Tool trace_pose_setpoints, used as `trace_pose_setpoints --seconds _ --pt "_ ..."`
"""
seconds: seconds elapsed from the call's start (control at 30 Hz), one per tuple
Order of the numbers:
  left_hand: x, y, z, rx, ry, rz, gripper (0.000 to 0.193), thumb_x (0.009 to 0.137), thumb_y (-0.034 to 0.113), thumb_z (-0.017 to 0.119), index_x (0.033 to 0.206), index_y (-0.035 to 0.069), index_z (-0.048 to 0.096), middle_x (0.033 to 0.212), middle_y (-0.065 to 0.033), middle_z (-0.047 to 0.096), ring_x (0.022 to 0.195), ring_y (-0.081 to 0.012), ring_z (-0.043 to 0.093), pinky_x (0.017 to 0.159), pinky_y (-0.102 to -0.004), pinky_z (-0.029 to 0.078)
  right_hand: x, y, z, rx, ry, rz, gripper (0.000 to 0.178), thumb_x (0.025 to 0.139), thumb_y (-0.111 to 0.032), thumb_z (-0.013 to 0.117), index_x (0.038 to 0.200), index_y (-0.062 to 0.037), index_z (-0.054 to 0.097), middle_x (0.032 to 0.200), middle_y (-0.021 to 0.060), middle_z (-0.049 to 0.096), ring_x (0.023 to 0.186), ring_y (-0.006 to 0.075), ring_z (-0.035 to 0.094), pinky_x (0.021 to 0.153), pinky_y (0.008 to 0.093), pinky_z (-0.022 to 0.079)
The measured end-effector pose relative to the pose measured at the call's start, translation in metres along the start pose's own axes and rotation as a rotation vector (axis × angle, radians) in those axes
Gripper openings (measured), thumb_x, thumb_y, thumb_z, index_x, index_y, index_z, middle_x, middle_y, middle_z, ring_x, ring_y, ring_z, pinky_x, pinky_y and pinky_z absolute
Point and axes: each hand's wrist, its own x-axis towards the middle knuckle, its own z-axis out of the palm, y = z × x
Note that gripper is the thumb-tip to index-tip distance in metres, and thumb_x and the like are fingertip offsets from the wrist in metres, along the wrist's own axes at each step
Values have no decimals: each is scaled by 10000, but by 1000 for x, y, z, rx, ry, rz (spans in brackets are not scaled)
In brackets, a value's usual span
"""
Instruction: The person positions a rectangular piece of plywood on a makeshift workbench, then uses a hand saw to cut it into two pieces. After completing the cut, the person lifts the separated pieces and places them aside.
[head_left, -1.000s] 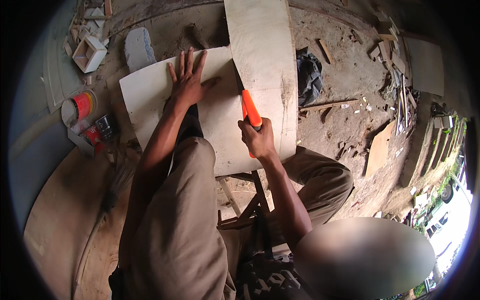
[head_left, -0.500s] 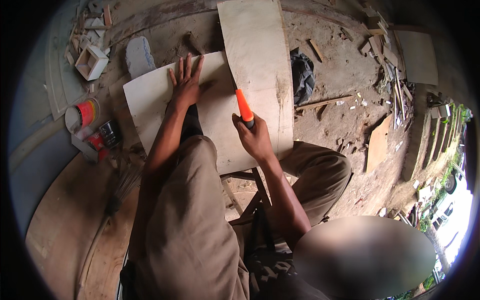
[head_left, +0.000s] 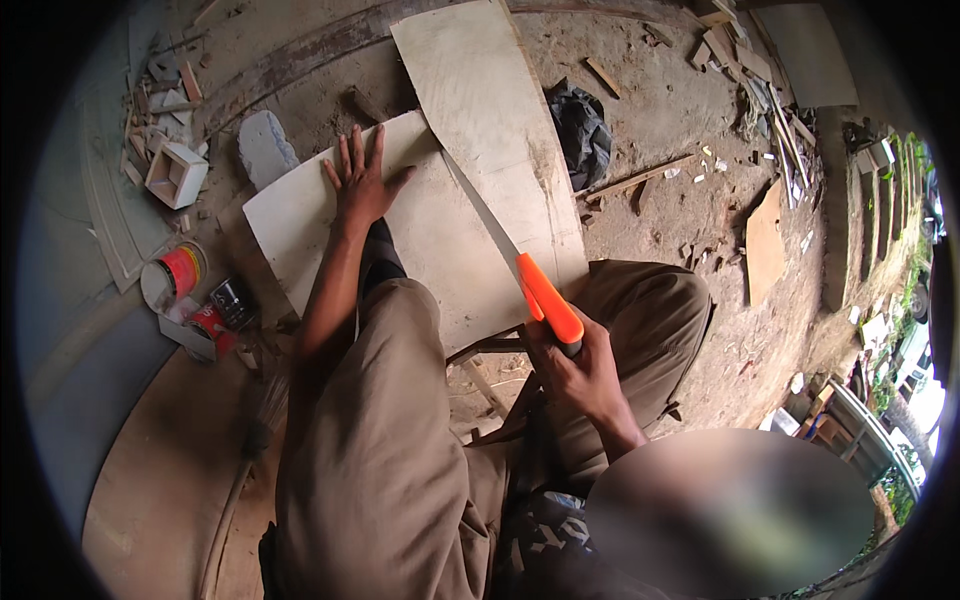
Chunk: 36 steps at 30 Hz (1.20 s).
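saw [head_left: 545, 290] sits inside curled right fingers [head_left: 597, 340], left fingers [head_left: 358, 155] splayed flat on board [head_left: 440, 240].

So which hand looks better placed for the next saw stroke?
Probably the right hand: it grips the orange-handled saw, whose blade lies against the pale board. The left hand is spread on the board, away from the saw, so seems better suited to steadying.

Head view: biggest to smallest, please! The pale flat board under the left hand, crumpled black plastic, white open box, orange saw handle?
1. Board
2. Black plastic
3. Box and saw handle: too alike to rank
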Motion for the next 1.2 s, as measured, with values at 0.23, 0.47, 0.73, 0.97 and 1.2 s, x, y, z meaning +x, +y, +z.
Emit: trace_pose_setpoints --seconds 0.23,0.47,0.73,0.97,1.2 --pt "26 -36 -67 31 -492 35 778 917 547 581 1500 90 345 1514 -283 325 1424 -412 302 1128 -523 289 -73 -45 -30 52 146 -216 160 878 -57 672 985 46 614 722 116 625 660 78 484 624 289 467" --pt "27 60 -266 2 -460 206 639 944 473 594 1369 2 519 1366 -233 551 1305 -358 503 1080 -400 392 136 142 -84 -470 758 -351 290 889 -225 624 1083 -11 603 875 261 663 835 454 647 716 526 502" --pt "-91 197 -480 20 -180 305 558 948 383 618 1358 14 530 1329 -203 591 1265 -305 548 1066 -371 394 190 247 -79 -541 620 -192 317 843 -333 635 952 -35 638 945 193 701 902 388 676 772 498 528" --pt "-237 271 -474 -642 -6 206 493 946 272 648 1335 -11 541 1256 -187 636 1206 -237 577 1046 -379 414 189 235 -81 -440 591 -157 399 757 -283 777 1034 -29 643 989 226 689 950 393 670 799 496 526" --pt "-286 304 -446 -707 -89 241 442 969 221 614 1300 -59 534 1236 -155 643 1201 -197 569 1063 -338 384 136 125 -68 -350 785 -901 394 739 -215 777 1046 -43 600 948 206 673 876 397 661 738 502 512"
